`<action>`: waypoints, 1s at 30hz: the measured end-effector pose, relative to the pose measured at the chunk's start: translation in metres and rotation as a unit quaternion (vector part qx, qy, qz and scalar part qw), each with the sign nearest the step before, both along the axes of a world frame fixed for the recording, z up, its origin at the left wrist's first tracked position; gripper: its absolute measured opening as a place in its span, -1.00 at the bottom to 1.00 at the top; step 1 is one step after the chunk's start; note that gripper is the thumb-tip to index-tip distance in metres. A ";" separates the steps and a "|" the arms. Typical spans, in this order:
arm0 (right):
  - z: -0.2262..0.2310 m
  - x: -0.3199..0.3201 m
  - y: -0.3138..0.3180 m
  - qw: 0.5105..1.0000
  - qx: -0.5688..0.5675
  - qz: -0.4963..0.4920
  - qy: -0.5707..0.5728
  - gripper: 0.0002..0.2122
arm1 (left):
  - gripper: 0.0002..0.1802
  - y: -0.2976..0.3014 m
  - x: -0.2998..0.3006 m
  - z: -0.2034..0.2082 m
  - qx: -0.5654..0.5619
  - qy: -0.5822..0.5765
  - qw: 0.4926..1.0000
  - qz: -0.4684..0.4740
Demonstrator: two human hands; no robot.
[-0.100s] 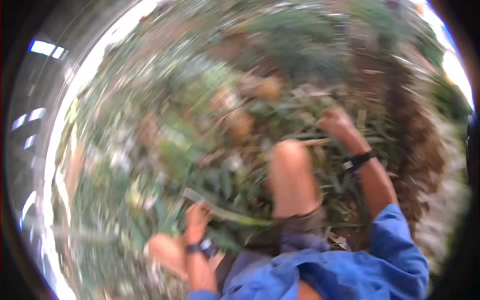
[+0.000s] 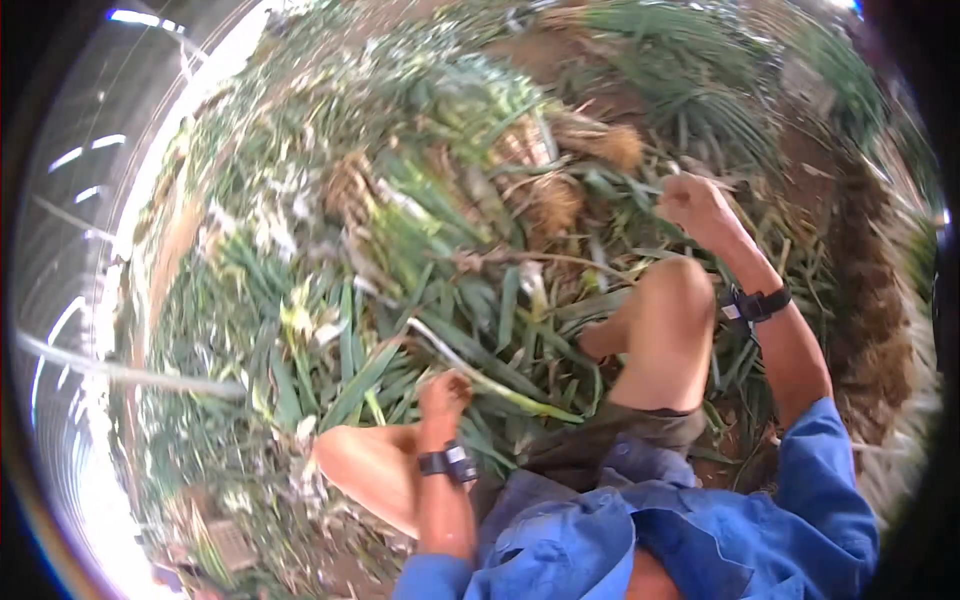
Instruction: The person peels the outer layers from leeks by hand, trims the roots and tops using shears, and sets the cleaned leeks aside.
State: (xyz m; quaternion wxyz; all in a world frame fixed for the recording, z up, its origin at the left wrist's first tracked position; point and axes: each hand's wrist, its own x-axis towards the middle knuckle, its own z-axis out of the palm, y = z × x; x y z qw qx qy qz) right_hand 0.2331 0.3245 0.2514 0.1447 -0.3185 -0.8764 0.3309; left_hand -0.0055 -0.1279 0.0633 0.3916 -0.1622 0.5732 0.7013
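Observation:
My left hand is held low beside my bent left knee, its fingers curled; whatever they hold, if anything, is hidden. Just beyond it a long stalk with a white end and a green end, like a spring onion, slants across toward my lap; I cannot tell whether the hand touches it. Farther out to the right, past my right knee, my right hand is closed over the green leaves, and its grip is also hidden. Between the hands lie loose green leaves and a thin brown stem.
Bundles of spring onions with brown roots lie ahead, near another rooty clump. Long green tops spread at the far right. A brown earth bank runs along the right. A pale pole comes in from the left.
The view has swung, and the blur has eased. My right knee has shifted rightward, nearer my right hand. Both hands stay closed.

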 end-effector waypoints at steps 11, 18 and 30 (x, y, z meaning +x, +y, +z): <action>-0.278 -0.186 -0.284 0.882 -0.039 0.419 -0.209 -0.68 | -0.73 -0.023 0.052 -0.173 -0.279 0.094 0.952 -0.088; -0.300 -0.152 -0.310 0.949 -0.153 0.167 -0.220 -0.70 | -0.66 0.004 0.056 -0.195 -0.204 0.081 0.976 -0.001; -0.366 -0.212 -0.340 0.913 -0.180 0.269 -0.246 -0.77 | -0.50 -0.027 0.049 -0.117 -0.359 0.189 0.914 -0.012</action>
